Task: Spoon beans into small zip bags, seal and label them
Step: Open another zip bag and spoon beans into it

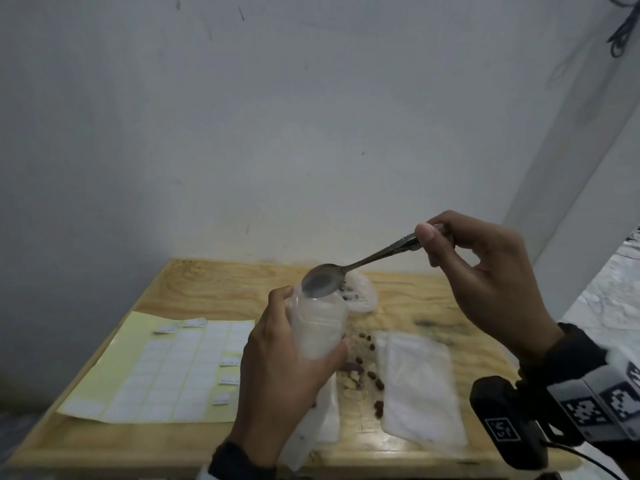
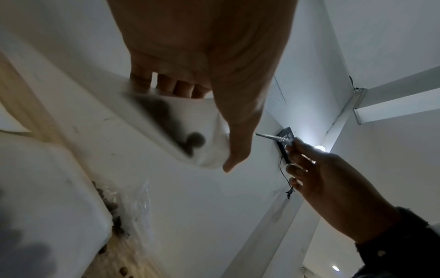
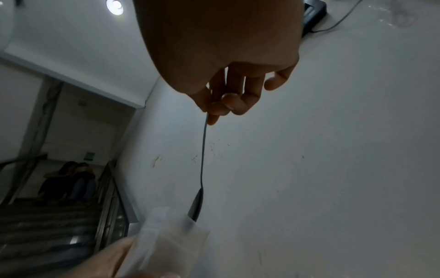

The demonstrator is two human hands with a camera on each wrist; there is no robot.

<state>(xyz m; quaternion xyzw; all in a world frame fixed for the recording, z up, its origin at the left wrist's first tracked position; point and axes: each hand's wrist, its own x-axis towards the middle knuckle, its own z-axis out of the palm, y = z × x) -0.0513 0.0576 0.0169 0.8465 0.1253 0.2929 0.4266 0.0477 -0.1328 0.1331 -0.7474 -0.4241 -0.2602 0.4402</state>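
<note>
Nearest the head camera, at the lower right, sits the black wrist camera strapped below the right hand; that hand pinches the end of a metal spoon between thumb and curled fingers, bowl tipped down at the mouth of a small clear zip bag; the left hand wraps that bag, thumb on one side and fingers on the other, and holds it upright above the wooden table.

From the left wrist view the bag's underside shows a dark blurred mass inside, which the head view does not reveal; whether it is beans or shadow cannot be told; the same view catches the spoon handle tip in the right hand's fingers. From the right wrist view the spoon appears edge-on as a thin line running down into the bag's open top.

On the table, one yellow-backed label sheet lies to the left, with several peeled labels curling on it; a flat stack of empty zip bags lies to the right; roughly ten loose brown beans are scattered between the held bag and that stack; one crumpled clear bag lies behind the spoon.
</note>
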